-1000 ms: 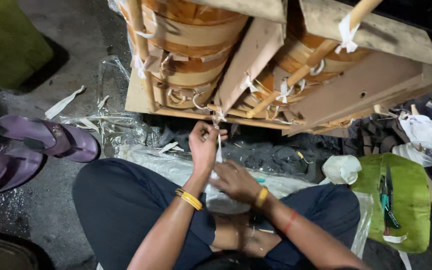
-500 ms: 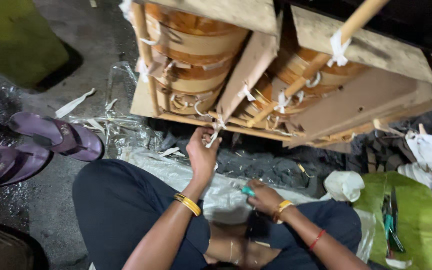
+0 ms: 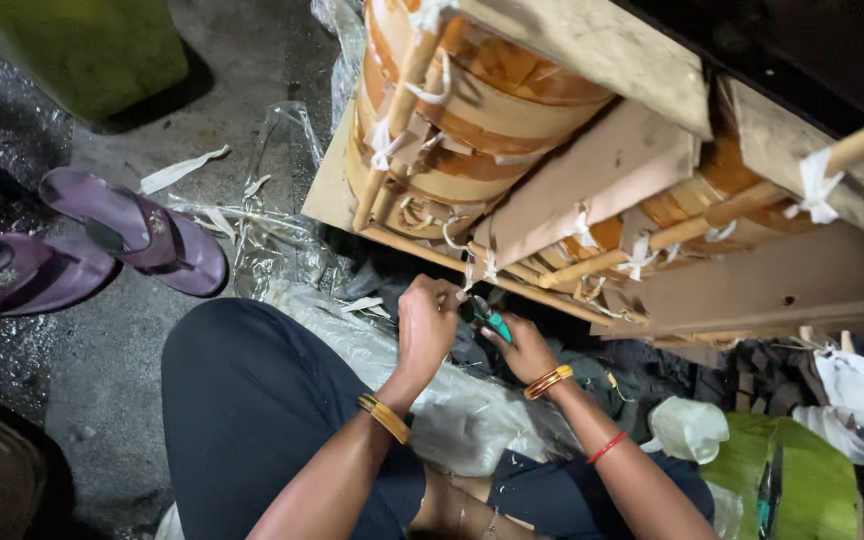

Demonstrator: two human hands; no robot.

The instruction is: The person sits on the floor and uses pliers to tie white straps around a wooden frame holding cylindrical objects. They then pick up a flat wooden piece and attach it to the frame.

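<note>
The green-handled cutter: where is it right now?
In the head view, the green-handled cutter sits centre frame in the right hand, beside the left hand, just below the wooden frame with its white ties.

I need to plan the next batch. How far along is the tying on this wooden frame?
Many joints of the wooden frame already carry knotted white strips. In hand: the left hand pinches a strip end at the lower edge, while the right hand holds green-handled scissors beside it. What is left cannot be judged; the far side is hidden.
</note>
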